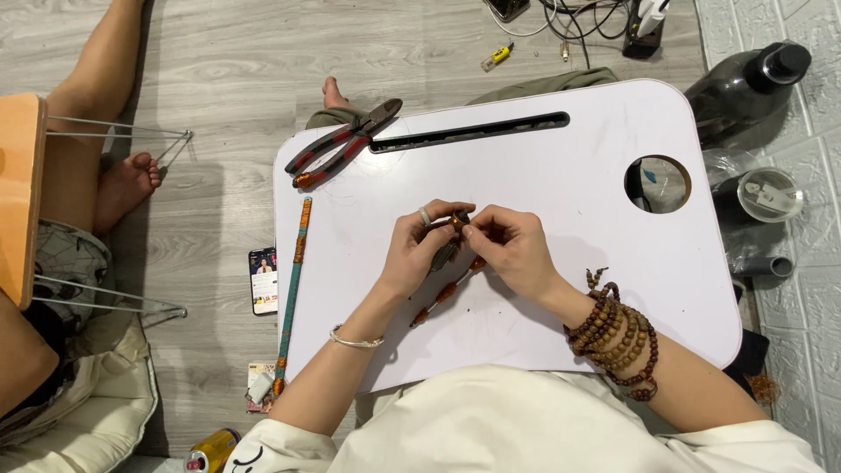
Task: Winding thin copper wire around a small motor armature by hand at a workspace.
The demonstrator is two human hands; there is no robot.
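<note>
Above the white lap table [561,166], left hand [419,250] and right hand [512,245] pinch a beaded string [447,289]; pliers [343,142] at ten o'clock.

Pliers [343,142] are laid on the counter [561,175] behind and left of the left grip [419,250]; a phone [263,280] is left on the floor.

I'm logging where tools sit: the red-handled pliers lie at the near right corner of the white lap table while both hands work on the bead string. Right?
Not quite. The head view shows the pliers at the far left corner of the white lap table. Both hands, left and right, do hold the bead string.
</note>
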